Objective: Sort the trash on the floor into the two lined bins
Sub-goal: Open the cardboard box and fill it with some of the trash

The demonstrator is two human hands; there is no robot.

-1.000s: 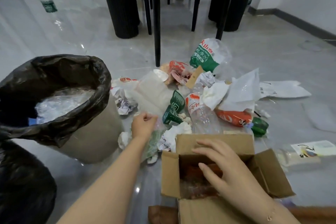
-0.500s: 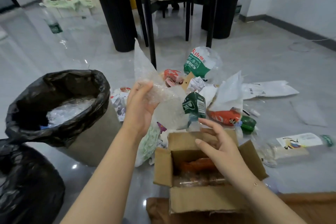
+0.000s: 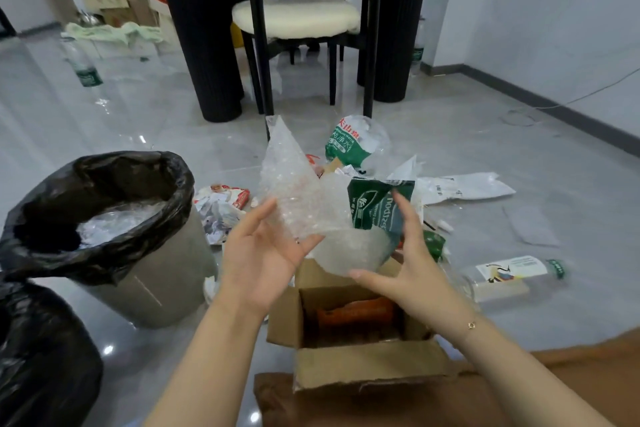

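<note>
A big clear crinkly sheet of bubble wrap (image 3: 301,198) is up in the air, in the middle of the view, above the open brown cardboard box (image 3: 363,354). The left hand (image 3: 263,260) holds its left side. The thumb presses the wrap against the palm and the fingers are almost straight. The right hand (image 3: 412,267) cups the low right part of the wrap. Its fingers are spread and bent a little around it.

A dark green plastic wrapper with white writing (image 3: 379,204) sits just behind the wrap, by the right hand's fingers. I cannot tell if the hand holds it too.

Inside the box there is something orange (image 3: 356,314).

On the left stands a round grey bin with a black bag liner (image 3: 114,236). It has clear plastic (image 3: 114,222) in it. Another black bag (image 3: 41,357) is at the near left corner.

Past the hands, more trash lies on the shiny grey floor (image 3: 485,135). There is a squashed clear bottle with a green and white label (image 3: 353,144), a flat white mailer bag (image 3: 464,185) on the right, and crumpled paper with red print (image 3: 221,204) near the bin. A clear bottle with a white label and green cap (image 3: 509,276) lies on its side at the right.

Far away stand a white padded chair with black legs (image 3: 298,17) and thick black table legs (image 3: 201,31).
</note>
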